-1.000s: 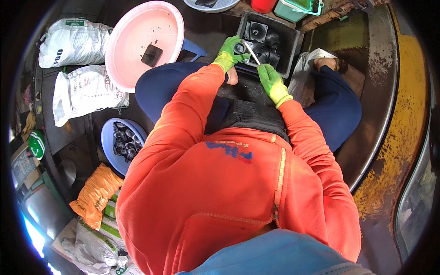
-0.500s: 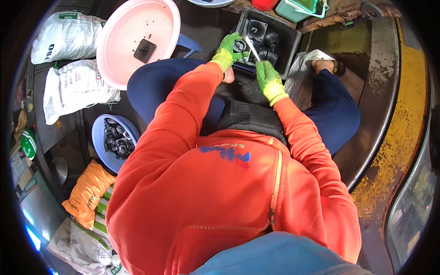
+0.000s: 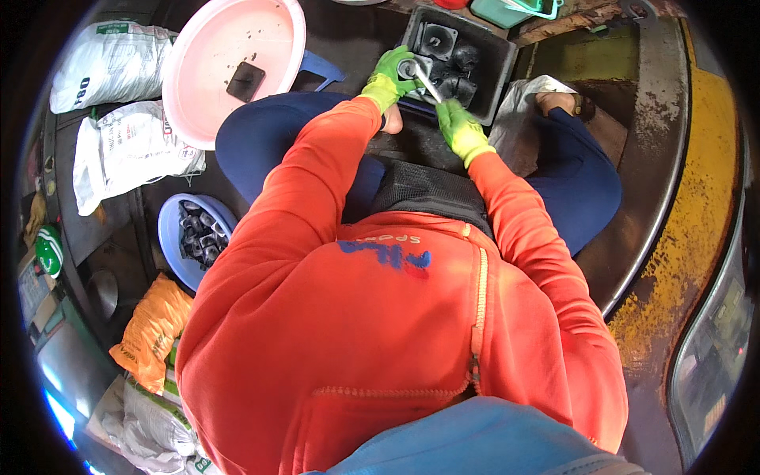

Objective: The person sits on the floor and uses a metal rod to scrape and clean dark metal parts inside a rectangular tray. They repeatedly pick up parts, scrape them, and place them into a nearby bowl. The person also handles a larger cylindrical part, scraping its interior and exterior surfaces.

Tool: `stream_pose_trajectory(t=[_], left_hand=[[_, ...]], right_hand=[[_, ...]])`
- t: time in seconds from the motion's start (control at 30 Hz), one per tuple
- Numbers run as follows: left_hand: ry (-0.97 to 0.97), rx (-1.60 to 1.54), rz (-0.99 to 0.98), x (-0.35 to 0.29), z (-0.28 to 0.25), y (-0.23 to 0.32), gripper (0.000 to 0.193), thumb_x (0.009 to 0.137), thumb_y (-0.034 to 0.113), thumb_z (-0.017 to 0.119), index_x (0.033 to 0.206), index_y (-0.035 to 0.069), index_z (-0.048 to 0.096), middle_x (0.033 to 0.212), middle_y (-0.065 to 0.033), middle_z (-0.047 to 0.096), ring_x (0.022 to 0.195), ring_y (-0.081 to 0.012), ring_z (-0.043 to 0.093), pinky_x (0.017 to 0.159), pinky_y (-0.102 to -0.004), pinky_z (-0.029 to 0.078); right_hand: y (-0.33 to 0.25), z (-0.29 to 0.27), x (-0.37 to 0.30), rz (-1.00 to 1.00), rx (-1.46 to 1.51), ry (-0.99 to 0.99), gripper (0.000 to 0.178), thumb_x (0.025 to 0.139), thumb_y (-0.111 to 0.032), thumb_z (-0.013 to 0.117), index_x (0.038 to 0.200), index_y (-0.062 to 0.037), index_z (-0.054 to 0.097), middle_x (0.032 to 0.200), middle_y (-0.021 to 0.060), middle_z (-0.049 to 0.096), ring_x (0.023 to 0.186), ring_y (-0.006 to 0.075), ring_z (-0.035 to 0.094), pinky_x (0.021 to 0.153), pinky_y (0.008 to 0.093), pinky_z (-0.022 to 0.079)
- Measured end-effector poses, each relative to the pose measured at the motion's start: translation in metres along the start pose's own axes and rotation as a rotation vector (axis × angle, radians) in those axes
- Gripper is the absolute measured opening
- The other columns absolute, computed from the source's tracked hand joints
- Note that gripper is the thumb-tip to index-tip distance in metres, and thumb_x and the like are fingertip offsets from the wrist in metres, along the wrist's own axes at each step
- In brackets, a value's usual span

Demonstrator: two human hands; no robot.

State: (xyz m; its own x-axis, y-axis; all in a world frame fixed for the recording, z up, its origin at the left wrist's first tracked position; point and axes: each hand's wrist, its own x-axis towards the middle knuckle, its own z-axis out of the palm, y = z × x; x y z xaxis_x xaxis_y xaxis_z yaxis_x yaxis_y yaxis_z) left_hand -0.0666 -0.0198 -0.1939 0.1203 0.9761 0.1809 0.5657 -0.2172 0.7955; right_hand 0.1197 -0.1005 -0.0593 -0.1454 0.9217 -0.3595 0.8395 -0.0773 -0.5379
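My left hand [image 3: 387, 80], in a yellow-green glove, is closed round a dark part with a round mouth [image 3: 407, 69]. My right hand [image 3: 462, 131], gloved alike, grips a slim, light-coloured stick-like tool [image 3: 427, 85]; its far tip is at the part's round mouth. Both hands are at the near left side of a black rectangular bin [image 3: 502, 82]. Inside that bin lie several black moulded parts [image 3: 438, 41], some with square flanges. The exact kind of tool and part is too small to make out.
Left of my hands a pink basin [image 3: 180, 95] holds a black square piece [image 3: 245, 81]. A blue basin [image 3: 169, 237] of black parts stands lower left, near white sacks [image 3: 131, 146] and an orange bag [image 3: 154, 321]. My bent legs flank the bin; a green container [image 3: 499, 13] is beyond.
The tool's tip has come from beside the held part to its round mouth, and the tool leans further left. My right hand has shifted slightly left; the left still grips the part.
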Motion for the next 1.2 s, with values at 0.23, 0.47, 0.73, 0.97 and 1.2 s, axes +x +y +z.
stream_pose_trajectory(t=[0.23,0.47,0.73,0.97,1.2], left_hand=[[-0.123,-0.089,-0.048,0.003,0.005,-0.008,0.053,0.063,0.012,0.083,0.11,0.005,0.059,0.124,-0.0114,0.056,0.109,-0.0294,0.056,0.095,-0.038,0.047],[-0.076,-0.219,-0.059,0.0,0.004,-0.006,0.062,0.061,0.016,0.084,0.116,0.006,0.057,0.119,-0.0102,0.057,0.109,-0.0258,0.056,0.095,-0.0351,0.045],[-0.151,-0.226,-0.1,0.001,0.004,-0.007,0.068,0.06,0.021,0.085,0.12,0.007,0.057,0.132,-0.0158,0.051,0.121,-0.0292,0.05,0.101,-0.0364,0.041],[-0.067,-0.13,-0.059,0.001,-0.002,0.005,0.073,0.06,0.022,0.086,0.124,0.005,0.056,0.137,-0.0184,0.047,0.126,-0.0312,0.046,0.105,-0.037,0.039],[-0.095,0.01,-0.028,0.001,0.0,0.004,0.071,0.058,0.029,0.087,0.12,0.006,0.059,0.137,-0.02,0.046,0.124,-0.0334,0.048,0.103,-0.0373,0.041]], right_hand=[[0.002,0.008,0.001,-0.253,0.375,0.254,0.034,0.097,-0.036,0.043,0.096,-0.0041,0.054,0.091,0.0259,0.06,0.088,0.0461,0.057,0.072,0.0499,0.045],[0.004,0.012,0.003,-0.126,0.341,0.156,0.047,0.096,-0.045,0.037,0.103,-0.0021,0.056,0.11,0.0282,0.059,0.105,0.0465,0.053,0.089,0.0477,0.042],[0.015,0.019,0.003,-0.099,0.316,0.138,0.043,0.096,-0.042,0.039,0.107,-0.0057,0.058,0.102,0.0259,0.061,0.097,0.0454,0.057,0.081,0.0474,0.045],[0.017,0.018,0.006,0.022,0.166,0.021,0.044,0.096,-0.043,0.038,0.103,-0.004,0.057,0.105,0.0279,0.059,0.101,0.0463,0.054,0.083,0.0481,0.044],[0.025,0.021,0.006,0.091,0.094,-0.083,0.051,0.095,-0.047,0.038,0.12,-0.0072,0.056,0.11,0.0256,0.061,0.106,0.0432,0.056,0.088,0.0474,0.043]])
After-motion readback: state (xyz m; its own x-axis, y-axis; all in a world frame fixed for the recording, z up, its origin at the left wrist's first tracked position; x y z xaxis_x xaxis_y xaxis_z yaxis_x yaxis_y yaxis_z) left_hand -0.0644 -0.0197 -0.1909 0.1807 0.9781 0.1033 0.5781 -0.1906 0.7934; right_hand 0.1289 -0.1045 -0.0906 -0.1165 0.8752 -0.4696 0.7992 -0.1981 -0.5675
